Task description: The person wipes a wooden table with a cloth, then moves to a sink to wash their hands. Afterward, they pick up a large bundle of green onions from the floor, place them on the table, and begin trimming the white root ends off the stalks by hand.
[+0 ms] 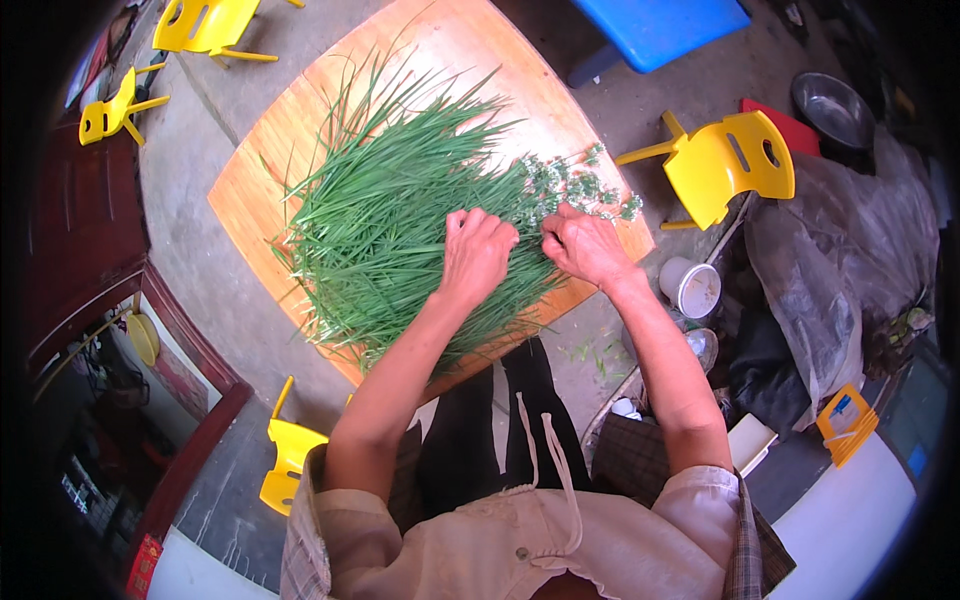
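A broad heap of green garlic chives (pixel 390 202) lies on a wooden table (pixel 255 180), with the leaf tips spreading towards the far and left edges. White chive flower heads (pixel 562 180) gather at the heap's right side. My left hand (pixel 478 247) rests over the middle of the heap, fingers curled down against the leaves. Close to the flowers, my right hand (pixel 583 244) has thumb and fingers pinched together among the stems. Whether either hand grips single stems is hidden by the curled fingers.
Yellow plastic chairs stand around, one (pixel 720 169) close on the right, another (pixel 292 465) near on the left. A blue table (pixel 667 30) is beyond the far right corner. A white bucket (pixel 690 289), a metal basin (pixel 832 109) and plastic sheeting (pixel 810 247) lie to the right.
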